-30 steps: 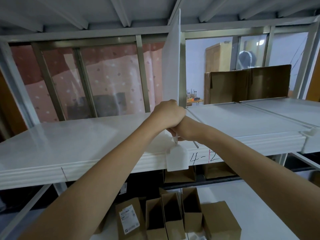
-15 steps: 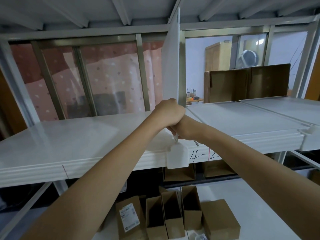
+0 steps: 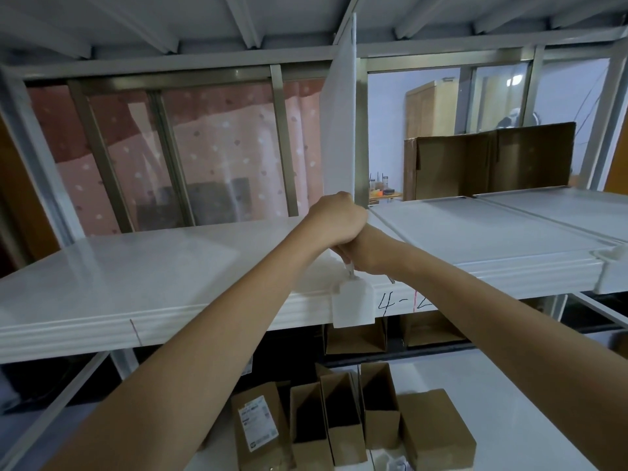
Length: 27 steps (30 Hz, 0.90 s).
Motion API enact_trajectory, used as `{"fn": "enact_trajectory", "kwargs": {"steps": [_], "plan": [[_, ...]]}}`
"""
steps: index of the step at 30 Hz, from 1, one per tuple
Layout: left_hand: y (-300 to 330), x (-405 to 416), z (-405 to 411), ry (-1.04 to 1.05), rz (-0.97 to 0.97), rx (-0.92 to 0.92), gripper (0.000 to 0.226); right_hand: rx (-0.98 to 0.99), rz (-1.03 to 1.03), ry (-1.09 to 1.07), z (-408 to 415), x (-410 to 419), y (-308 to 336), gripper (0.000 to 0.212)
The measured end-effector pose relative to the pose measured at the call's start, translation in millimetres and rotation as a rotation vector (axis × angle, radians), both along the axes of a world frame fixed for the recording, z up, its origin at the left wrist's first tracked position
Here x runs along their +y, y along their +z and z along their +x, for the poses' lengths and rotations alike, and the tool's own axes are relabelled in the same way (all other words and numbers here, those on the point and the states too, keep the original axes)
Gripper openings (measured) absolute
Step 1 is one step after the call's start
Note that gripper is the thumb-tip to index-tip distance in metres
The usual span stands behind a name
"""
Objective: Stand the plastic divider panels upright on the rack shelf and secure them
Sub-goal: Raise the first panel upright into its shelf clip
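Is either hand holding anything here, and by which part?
Left hand grips the upright divider panel at its lower front edge. Right hand sits curled just below it at the shelf front; what it holds cannot be told.

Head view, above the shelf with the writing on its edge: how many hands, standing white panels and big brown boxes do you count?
hands: 2, the left hand and the right hand
standing white panel: 1
big brown box: 1
Total: 4

Two bare forearms, sleeveless to the frame edge, no jewellery
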State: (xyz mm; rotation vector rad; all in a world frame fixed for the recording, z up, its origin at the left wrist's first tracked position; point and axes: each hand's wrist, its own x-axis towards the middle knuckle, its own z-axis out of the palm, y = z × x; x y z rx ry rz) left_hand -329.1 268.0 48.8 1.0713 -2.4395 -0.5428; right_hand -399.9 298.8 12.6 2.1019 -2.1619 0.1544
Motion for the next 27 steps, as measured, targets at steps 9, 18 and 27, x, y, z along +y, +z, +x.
{"fn": "enact_trajectory", "kwargs": {"steps": [9,18,27], "plan": [[-14,-7,-3,0.032,0.046,0.002,0.034,0.121,0.186,-0.059,0,-6,-10,0.047],[-17,-7,-2,0.036,0.04,-0.011,0.034,0.204,0.159,-0.059,6,-7,-7,0.049],[-7,-16,14,-0.147,0.333,-0.075,0.033,-0.661,0.229,-0.07,-17,11,-6,0.027]]}}
